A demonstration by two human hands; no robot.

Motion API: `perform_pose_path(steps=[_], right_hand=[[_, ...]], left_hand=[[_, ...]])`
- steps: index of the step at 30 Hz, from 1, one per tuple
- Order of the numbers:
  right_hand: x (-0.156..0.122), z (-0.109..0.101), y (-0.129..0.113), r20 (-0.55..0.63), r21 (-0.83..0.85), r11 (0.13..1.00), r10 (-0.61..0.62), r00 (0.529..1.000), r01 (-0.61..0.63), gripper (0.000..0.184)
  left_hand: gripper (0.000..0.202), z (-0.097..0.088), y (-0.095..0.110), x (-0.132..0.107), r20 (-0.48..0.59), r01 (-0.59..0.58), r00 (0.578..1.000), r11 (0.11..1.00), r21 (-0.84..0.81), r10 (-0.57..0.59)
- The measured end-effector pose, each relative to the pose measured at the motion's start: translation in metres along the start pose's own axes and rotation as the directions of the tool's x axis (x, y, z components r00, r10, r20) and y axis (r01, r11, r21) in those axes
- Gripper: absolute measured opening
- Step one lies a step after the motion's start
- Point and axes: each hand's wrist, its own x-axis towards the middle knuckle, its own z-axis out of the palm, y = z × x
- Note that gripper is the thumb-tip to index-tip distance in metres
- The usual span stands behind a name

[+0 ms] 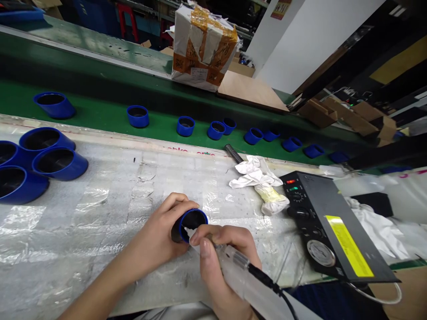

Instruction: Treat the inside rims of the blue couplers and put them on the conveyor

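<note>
My left hand (168,229) is wrapped round a blue cup-like ring (204,213) with a dark inside, tilted so its round opening faces me. In my right hand (227,253) is a glue dispensing syringe (230,266), a translucent barrel with a black cord or hose at its rear. Its pale narrow tip points into the ring's opening, near the inner wall on the left. Whether the tip touches the wall I cannot tell. Both hands are just above the plastic-covered bench (110,209).
Several blue rings (60,164) stand at the left, and more (186,126) line the green conveyor belt (160,129). Crumpled white cloths (250,173) lie beside a black control box (328,226) with a gauge. A taped carton (203,49) stands beyond the belt.
</note>
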Motion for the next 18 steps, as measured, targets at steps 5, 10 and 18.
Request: perform_pose_path(steps=[5,10,18], right_hand=[[0.005,-0.003,0.003,0.009,0.008,1.0,-0.028,1.0,0.028,0.017],[0.01,-0.005,0.006,0.014,0.027,0.999,-0.039,0.999,0.039,0.013],[0.018,-0.006,0.009,-0.037,0.051,0.997,-0.054,0.998,0.056,0.011]], left_hand=[[0.059,-0.001,0.003,0.0,0.021,0.038,0.999,0.999,-0.014,-0.038],[0.059,-0.001,0.004,0.001,0.032,0.066,0.997,0.998,-0.003,-0.066],[0.069,-0.001,0.003,0.0,0.014,0.041,0.999,0.999,0.021,-0.042]])
